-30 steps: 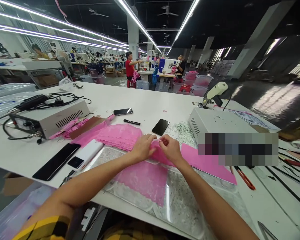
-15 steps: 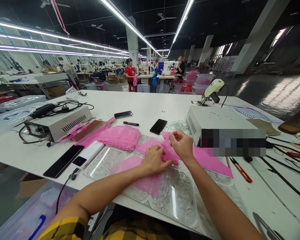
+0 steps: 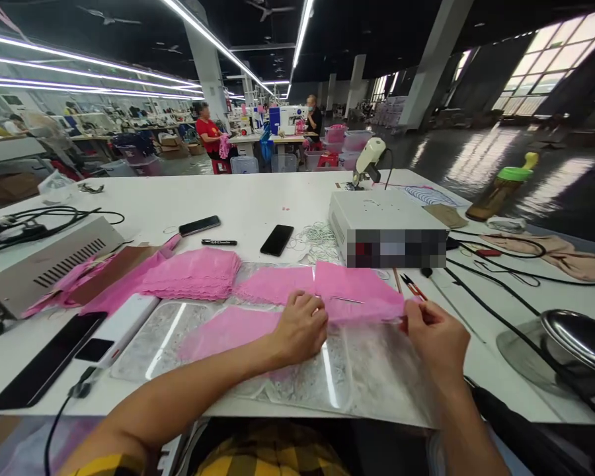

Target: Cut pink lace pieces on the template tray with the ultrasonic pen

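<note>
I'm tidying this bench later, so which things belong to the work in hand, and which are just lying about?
Seemingly in use:
pink fabric pinched by the right hand
pink stack
clear plastic beneath

Apparently just lying about:
black phone
marker
white power bank
green-capped bottle

Right hand (image 3: pixel 437 334) at four o'clock pinching pink cloth (image 3: pixel 374 312), left hand (image 3: pixel 302 327) at six, pink stack (image 3: pixel 191 274) near nine, pale box (image 3: pixel 389 213) at three.

The fabric panel (image 3: pixel 357 284) lies at one o'clock, before an equipment box (image 3: pixel 387 217). A fabric stack (image 3: pixel 193 272) sits at eleven, a phone (image 3: pixel 276 240) at twelve.
</note>
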The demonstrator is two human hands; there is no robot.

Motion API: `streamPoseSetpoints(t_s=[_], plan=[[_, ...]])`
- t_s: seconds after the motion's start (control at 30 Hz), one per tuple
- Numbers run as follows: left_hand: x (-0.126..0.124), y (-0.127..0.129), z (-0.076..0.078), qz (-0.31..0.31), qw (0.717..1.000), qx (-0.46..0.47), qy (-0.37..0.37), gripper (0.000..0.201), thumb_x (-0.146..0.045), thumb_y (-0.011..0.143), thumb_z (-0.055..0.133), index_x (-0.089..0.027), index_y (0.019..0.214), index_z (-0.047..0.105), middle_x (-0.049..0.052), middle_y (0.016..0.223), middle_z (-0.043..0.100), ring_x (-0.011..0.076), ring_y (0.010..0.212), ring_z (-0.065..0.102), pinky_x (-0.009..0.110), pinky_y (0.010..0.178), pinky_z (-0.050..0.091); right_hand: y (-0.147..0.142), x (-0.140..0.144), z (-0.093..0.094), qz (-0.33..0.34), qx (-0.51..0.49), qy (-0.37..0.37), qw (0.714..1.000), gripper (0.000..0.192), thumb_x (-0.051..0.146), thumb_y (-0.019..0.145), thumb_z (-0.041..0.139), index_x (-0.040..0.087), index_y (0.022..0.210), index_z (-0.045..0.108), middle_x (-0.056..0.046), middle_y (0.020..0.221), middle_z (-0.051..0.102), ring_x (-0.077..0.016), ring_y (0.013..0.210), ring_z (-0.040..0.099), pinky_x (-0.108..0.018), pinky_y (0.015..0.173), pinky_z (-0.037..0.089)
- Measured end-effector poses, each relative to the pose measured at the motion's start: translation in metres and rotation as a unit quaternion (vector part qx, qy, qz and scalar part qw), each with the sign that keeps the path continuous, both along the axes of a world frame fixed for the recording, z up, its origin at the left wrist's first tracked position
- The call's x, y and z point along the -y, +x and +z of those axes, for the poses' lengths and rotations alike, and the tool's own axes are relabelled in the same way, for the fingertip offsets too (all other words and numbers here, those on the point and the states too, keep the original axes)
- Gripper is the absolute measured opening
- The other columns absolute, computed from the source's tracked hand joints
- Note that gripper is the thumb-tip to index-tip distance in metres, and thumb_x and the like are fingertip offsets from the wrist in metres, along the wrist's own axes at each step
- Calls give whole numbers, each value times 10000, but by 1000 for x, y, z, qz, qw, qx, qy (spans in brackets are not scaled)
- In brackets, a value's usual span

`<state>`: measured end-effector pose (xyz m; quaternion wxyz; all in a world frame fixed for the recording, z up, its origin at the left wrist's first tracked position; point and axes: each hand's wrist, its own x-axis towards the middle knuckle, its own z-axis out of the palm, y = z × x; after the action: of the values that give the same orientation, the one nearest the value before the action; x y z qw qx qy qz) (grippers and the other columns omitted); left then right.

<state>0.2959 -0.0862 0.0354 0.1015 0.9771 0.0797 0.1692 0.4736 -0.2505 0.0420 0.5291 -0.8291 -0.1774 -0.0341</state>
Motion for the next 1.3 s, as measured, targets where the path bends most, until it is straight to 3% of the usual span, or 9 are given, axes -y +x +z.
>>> streamPoseSetpoints(t_s=[0.17, 0.3, 0.4, 0.5, 0.63, 0.9, 1.1, 1.2, 1.3], plan=[[12, -25, -6, -151, 988, -23, 2, 49, -171, 804, 550, -174, 782, 593, 43, 914, 674, 168, 860, 595, 363, 982, 395, -23, 46, -24, 8, -4, -139, 990, 300, 498, 671, 535, 237, 524, 527, -4, 491, 569, -160, 481, 489, -301, 544, 331], [5, -32, -8, -177, 984, -17, -16, 192, -264, 899, 533, -166, 1040, 618, 101, 1162, 652, 208, 1079, 594, 395, 1069, 348, -27, 59, -25, 24, -4, -281, 960, 249, 457, 735, 476, 250, 610, 536, 1, 547, 595, -161, 496, 475, -296, 555, 322], [-4, -38, -12, -181, 983, -27, -20, 277, -342, 937, 547, -176, 1153, 600, 127, 1273, 610, 253, 1194, 557, 449, 1109, 311, -23, 62, -23, 29, -6, -335, 942, 198, 408, 765, 479, 252, 657, 535, 4, 572, 603, -166, 514, 502, -293, 562, 327], [-6, -39, -17, -186, 981, -40, -25, 253, -348, 965, 535, -187, 1147, 604, 126, 1287, 603, 250, 1202, 553, 451, 1112, 311, -17, 64, -23, 29, -16, -369, 929, 171, 393, 777, 484, 253, 712, 557, -4, 621, 633, -182, 557, 549, -296, 571, 341], [-3, -30, -17, -202, 977, -50, -47, 236, -277, 1012, 433, -177, 952, 638, 125, 1286, 600, 236, 1196, 558, 447, 1108, 314, -12, 69, -26, 40, -22, -404, 914, 220, 445, 811, 452, 266, 738, 557, -6, 674, 655, -199, 601, 569, -304, 588, 358], [-19, -38, 8, -257, 957, -80, -110, 191, -230, 954, 488, -177, 836, 628, 69, 1083, 689, 194, 1080, 628, 428, 1149, 290, -23, 68, -13, 74, -16, -466, 881, 215, 414, 862, 433, 259, 753, 537, -8, 669, 660, -214, 628, 604, -305, 600, 368], [-25, -41, 1, -282, 951, -102, -77, 348, -396, 961, 538, -210, 1246, 609, 133, 1442, 520, 298, 1373, 444, 500, 1189, 238, -29, 61, -9, 69, 19, -472, 878, 185, 383, 886, 464, 251, 947, 578, -17, 749, 698, -225, 704, 661, -298, 592, 371], [-28, -44, -3, -299, 944, -125, -68, 285, -317, 998, 479, -241, 1221, 638, 86, 1440, 537, 278, 1393, 432, 512, 1209, 187, -28, 63, -13, 91, 45, -511, 854, 183, 333, 896, 421, 254, 850, 579, -22, 686, 672, -219, 664, 648, -296, 557, 346], [-32, -52, 0, -290, 946, -123, -76, 278, -205, 971, 478, -261, 1176, 657, 59, 1409, 571, 253, 1379, 457, 512, 1211, 190, -24, 68, -19, 107, 41, -491, 864, 203, 364, 879, 412, 273, 788, 569, -2, 633, 647, -206, 590, 615, -287, 521, 332]])
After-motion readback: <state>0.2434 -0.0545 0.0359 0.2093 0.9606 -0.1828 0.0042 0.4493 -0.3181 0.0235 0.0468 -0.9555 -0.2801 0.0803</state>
